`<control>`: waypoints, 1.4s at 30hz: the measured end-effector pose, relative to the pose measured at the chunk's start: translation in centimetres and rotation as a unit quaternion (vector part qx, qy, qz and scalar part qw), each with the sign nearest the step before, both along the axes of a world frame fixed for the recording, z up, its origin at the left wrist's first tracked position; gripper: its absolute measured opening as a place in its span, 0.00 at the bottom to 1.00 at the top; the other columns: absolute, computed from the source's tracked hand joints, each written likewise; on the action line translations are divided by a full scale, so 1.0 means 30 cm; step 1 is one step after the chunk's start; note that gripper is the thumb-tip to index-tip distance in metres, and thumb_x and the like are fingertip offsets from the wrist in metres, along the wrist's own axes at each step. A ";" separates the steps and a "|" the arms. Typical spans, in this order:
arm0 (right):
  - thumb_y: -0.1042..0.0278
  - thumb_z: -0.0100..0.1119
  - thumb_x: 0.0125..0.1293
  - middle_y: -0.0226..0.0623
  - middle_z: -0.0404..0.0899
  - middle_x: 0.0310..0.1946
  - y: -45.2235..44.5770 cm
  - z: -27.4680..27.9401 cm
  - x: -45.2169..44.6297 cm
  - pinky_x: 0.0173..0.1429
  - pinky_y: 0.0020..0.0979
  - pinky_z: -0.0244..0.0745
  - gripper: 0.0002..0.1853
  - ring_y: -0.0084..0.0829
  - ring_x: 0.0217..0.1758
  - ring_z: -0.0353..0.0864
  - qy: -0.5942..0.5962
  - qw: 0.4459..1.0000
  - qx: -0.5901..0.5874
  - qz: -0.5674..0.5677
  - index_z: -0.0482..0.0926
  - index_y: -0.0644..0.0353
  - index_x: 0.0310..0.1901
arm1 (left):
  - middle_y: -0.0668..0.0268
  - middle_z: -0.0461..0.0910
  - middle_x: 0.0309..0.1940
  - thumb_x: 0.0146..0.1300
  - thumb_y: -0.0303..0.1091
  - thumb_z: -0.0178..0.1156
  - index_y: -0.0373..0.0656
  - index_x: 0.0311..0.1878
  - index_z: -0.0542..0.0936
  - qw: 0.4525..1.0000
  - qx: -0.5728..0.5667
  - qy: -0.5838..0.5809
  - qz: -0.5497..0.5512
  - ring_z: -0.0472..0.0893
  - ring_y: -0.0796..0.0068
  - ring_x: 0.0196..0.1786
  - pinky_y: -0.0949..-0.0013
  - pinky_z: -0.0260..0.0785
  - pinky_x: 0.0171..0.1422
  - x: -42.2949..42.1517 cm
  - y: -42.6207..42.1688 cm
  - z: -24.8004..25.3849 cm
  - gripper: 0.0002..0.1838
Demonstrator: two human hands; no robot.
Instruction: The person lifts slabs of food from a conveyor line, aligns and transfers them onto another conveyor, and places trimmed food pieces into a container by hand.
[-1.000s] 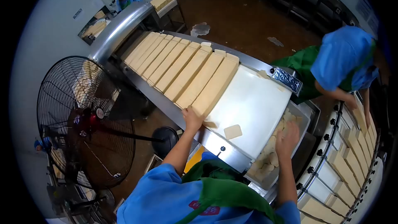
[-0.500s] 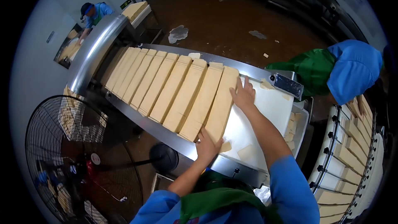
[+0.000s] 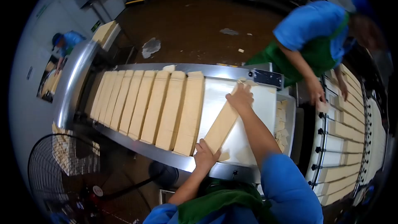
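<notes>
A long, pale yellow stack of sheets that look like dough (image 3: 222, 127) lies at a slant on the white conveyor belt (image 3: 261, 118). My left hand (image 3: 206, 156) grips its near end. At the far end, my right hand (image 3: 241, 98) is closed over the top, fingers partly hidden. To the left stands a row of similar stacks (image 3: 189, 114), side by side across the belt. A gap of bare belt separates the row from the held stack. Loose sheet scraps (image 3: 224, 156) lie beside my left hand.
A metal hood (image 3: 78, 83) spans the belt's left end. A scrap bin (image 3: 286, 120) stands right of the belt. Beyond it, a co-worker (image 3: 313, 37) reaches over a second conveyor (image 3: 342, 149) carrying more stacks. A black fan (image 3: 49, 170) stands at lower left.
Both hands have pulled the end stack away from the row and turned it to a slant. My view has shifted. The co-worker at right has leaned in, arms now showing.
</notes>
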State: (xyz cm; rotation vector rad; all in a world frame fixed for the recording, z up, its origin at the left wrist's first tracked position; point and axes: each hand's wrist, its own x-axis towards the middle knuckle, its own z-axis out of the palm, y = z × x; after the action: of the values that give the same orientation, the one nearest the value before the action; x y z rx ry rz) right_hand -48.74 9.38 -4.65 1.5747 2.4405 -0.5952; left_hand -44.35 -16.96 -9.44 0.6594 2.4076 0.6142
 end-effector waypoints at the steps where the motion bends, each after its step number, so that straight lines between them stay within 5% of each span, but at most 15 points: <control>1: 0.39 0.57 0.54 0.55 0.44 0.72 0.021 0.011 0.079 0.62 0.48 0.65 0.44 0.53 0.66 0.62 0.000 0.998 -0.004 -0.061 0.59 0.57 0.68 | 0.41 0.63 0.52 0.49 0.59 0.67 0.29 0.64 0.51 1.000 0.004 -0.001 -0.016 0.74 0.40 0.49 0.49 0.71 0.51 0.006 0.014 -0.001 0.53; 5: 0.40 0.58 0.53 0.61 0.38 0.72 0.124 -0.102 0.397 0.63 0.46 0.66 0.48 0.56 0.67 0.61 0.036 0.983 0.101 -0.149 0.55 0.65 0.68 | 0.41 0.63 0.50 0.46 0.44 0.71 0.34 0.60 0.56 0.988 0.112 -0.024 -0.103 0.73 0.38 0.47 0.48 0.71 0.52 0.091 0.113 0.018 0.45; 7: 0.42 0.63 0.49 0.66 0.31 0.72 0.143 -0.103 0.522 0.65 0.46 0.64 0.53 0.59 0.68 0.60 0.143 0.959 0.090 -0.226 0.51 0.71 0.69 | 0.40 0.63 0.50 0.45 0.38 0.72 0.35 0.57 0.59 0.985 0.138 0.030 -0.102 0.72 0.37 0.47 0.47 0.69 0.50 0.147 0.179 0.007 0.40; 9: 0.47 0.65 0.48 0.64 0.34 0.72 0.156 -0.086 0.674 0.66 0.48 0.63 0.51 0.59 0.66 0.61 0.183 0.925 0.128 -0.307 0.52 0.70 0.67 | 0.39 0.61 0.53 0.45 0.35 0.72 0.36 0.59 0.61 0.979 0.157 0.056 -0.117 0.71 0.37 0.50 0.50 0.68 0.56 0.217 0.242 0.033 0.40; 12: 0.54 0.65 0.48 0.61 0.56 0.60 0.153 0.031 0.969 0.60 0.49 0.68 0.42 0.59 0.60 0.66 0.277 0.871 0.167 -0.370 0.56 0.67 0.61 | 0.37 0.53 0.60 0.46 0.30 0.70 0.39 0.66 0.60 0.964 0.213 0.060 -0.147 0.63 0.38 0.60 0.55 0.62 0.65 0.364 0.338 0.097 0.43; 16: 0.53 0.63 0.52 0.58 0.60 0.57 0.157 0.179 1.399 0.58 0.49 0.70 0.41 0.61 0.54 0.72 0.333 0.804 0.215 -0.444 0.56 0.67 0.62 | 0.38 0.48 0.65 0.48 0.25 0.67 0.42 0.67 0.60 0.929 0.295 -0.013 -0.223 0.56 0.37 0.67 0.55 0.57 0.69 0.594 0.484 0.234 0.41; 20: 0.48 0.61 0.53 0.59 0.64 0.56 0.183 0.290 1.737 0.57 0.48 0.71 0.40 0.60 0.52 0.73 0.298 0.751 0.224 -0.545 0.60 0.67 0.61 | 0.45 0.54 0.66 0.49 0.24 0.66 0.40 0.66 0.62 0.863 0.377 0.044 -0.334 0.61 0.42 0.66 0.56 0.55 0.71 0.808 0.626 0.316 0.39; 23: 0.45 0.50 0.60 0.55 0.68 0.58 0.254 0.245 1.990 0.61 0.50 0.65 0.34 0.56 0.58 0.70 0.144 0.801 0.171 -0.555 0.67 0.67 0.59 | 0.46 0.58 0.65 0.50 0.25 0.66 0.39 0.65 0.64 0.814 0.400 0.014 -0.422 0.64 0.44 0.66 0.57 0.56 0.70 0.924 0.717 0.340 0.37; 26: 0.50 0.32 0.66 0.44 0.71 0.61 0.377 0.192 2.165 0.68 0.55 0.47 0.30 0.51 0.68 0.58 -0.007 0.866 0.116 -0.487 0.76 0.64 0.55 | 0.47 0.59 0.67 0.53 0.27 0.67 0.40 0.64 0.66 0.813 0.355 -0.068 -0.456 0.63 0.48 0.68 0.59 0.59 0.69 1.003 0.785 0.357 0.34; 27: 0.50 0.32 0.66 0.44 0.71 0.61 0.417 0.192 2.203 0.68 0.55 0.47 0.30 0.51 0.68 0.58 -0.001 0.867 0.118 -0.485 0.76 0.64 0.55 | 0.46 0.58 0.68 0.55 0.29 0.67 0.42 0.65 0.66 0.811 0.315 -0.133 -0.474 0.63 0.47 0.68 0.59 0.60 0.68 1.023 0.806 0.357 0.33; 34: 0.50 0.30 0.67 0.49 0.70 0.62 0.572 0.137 2.400 0.70 0.53 0.47 0.31 0.53 0.67 0.61 0.007 0.867 0.063 -0.495 0.73 0.64 0.59 | 0.49 0.57 0.70 0.57 0.30 0.66 0.42 0.65 0.67 0.806 0.294 -0.084 -0.507 0.62 0.51 0.70 0.60 0.60 0.69 1.191 0.881 0.338 0.32; 38: 0.50 0.31 0.67 0.50 0.71 0.61 0.592 0.107 2.447 0.71 0.46 0.47 0.31 0.46 0.67 0.61 0.033 0.854 0.062 -0.516 0.73 0.66 0.59 | 0.47 0.55 0.70 0.58 0.28 0.64 0.42 0.65 0.67 0.801 0.290 -0.049 -0.521 0.65 0.47 0.68 0.61 0.62 0.67 1.249 0.918 0.331 0.30; 40: 0.51 0.34 0.67 0.52 0.66 0.65 0.598 0.054 2.461 0.70 0.51 0.46 0.30 0.48 0.69 0.61 0.011 0.835 0.174 -0.521 0.71 0.66 0.59 | 0.47 0.55 0.69 0.58 0.28 0.64 0.43 0.65 0.67 0.800 0.298 -0.111 -0.509 0.66 0.47 0.66 0.61 0.64 0.66 1.270 0.942 0.285 0.30; 42: 0.52 0.36 0.66 0.53 0.62 0.67 0.598 0.106 2.478 0.70 0.49 0.46 0.30 0.47 0.70 0.59 0.016 0.844 0.132 -0.520 0.71 0.67 0.60 | 0.47 0.55 0.69 0.58 0.28 0.65 0.43 0.65 0.67 0.792 0.301 -0.092 -0.522 0.66 0.47 0.66 0.61 0.63 0.66 1.299 0.964 0.283 0.30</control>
State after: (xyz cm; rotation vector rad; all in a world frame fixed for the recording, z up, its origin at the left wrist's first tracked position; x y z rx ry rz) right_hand 25.61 27.31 -1.47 2.9862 1.5050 -0.3902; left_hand -5.40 11.96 -0.96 1.8853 1.2648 0.8494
